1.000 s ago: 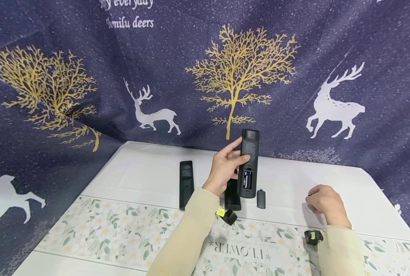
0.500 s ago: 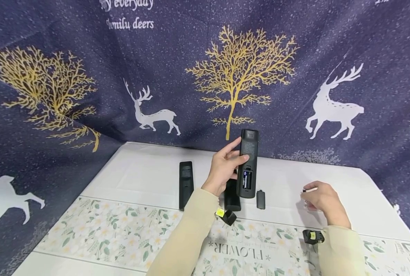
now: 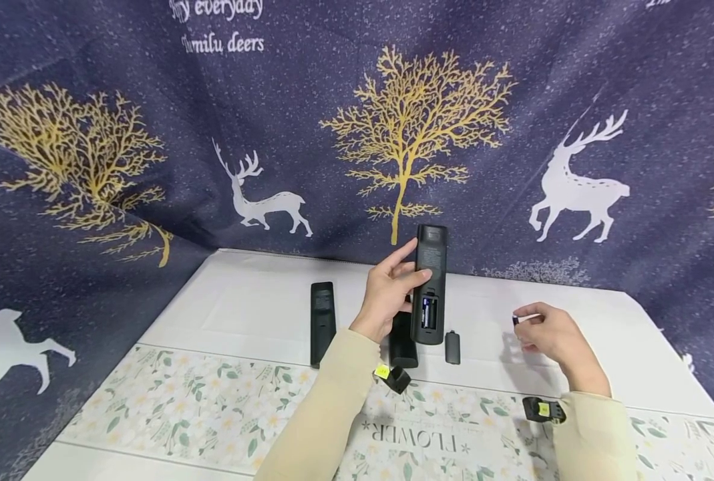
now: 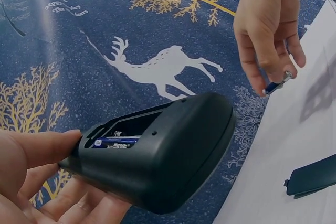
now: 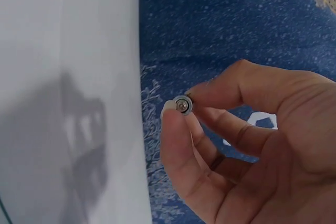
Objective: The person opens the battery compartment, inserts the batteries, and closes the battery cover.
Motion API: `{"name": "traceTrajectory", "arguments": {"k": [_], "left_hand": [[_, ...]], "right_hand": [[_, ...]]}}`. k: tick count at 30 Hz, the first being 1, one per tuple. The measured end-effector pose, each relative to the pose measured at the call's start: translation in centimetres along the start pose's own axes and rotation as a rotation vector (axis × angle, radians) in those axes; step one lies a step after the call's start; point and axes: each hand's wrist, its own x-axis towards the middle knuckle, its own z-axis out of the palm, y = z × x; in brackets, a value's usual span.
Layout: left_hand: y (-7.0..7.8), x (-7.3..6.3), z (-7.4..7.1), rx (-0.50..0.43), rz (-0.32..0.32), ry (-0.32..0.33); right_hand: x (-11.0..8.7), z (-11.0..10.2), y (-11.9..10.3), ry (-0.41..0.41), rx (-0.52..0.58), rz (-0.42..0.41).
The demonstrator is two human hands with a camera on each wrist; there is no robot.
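My left hand grips a black remote control, raised off the table with its back toward me. Its battery bay is uncovered; in the left wrist view one blue AAA battery lies inside, beside a vacant slot with a spring. Off to the right, my right hand pinches a second small battery between thumb and fingertips, above the table. Seen from the right wrist, that battery's round end faces the camera. The black battery cover lies on the table between the hands, close to the remote's lower end.
Another black remote lies on the table to the left. A further black remote lies partly hidden behind my left hand. The white table has a floral strip along the front, and a dark blue deer-print cloth hangs behind.
My right hand has lifted and moved left toward the remote, bringing the pinched battery into clearer sight. The left hand keeps its hold on the remote almost unmoved.
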Motion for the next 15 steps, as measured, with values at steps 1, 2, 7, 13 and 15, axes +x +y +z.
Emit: {"name": "traceTrajectory", "arguments": {"k": [1, 2, 7, 13, 15], "left_hand": [[0.0, 0.0, 0.0, -0.002, 0.006, 0.002], [0.0, 0.0, 0.0, -0.004, 0.01, 0.004], [0.0, 0.0, 0.0, -0.012, 0.021, 0.008], [-0.1, 0.1, -0.1, -0.015, 0.022, 0.006], [0.0, 0.1, -0.1, -0.017, 0.02, 0.007]], "right_hand": [[-0.1, 0.0, -0.2, -0.002, 0.004, -0.009], [-0.2, 0.1, -0.4, -0.004, 0.011, -0.016], [-0.7, 0.7, -1.5, -0.021, 0.04, -0.067], [-1.4, 1.6, -2.9, -0.048, 0.081, -0.131], [-1.6, 1.8, -3.3, -0.057, 0.09, -0.146]]}}
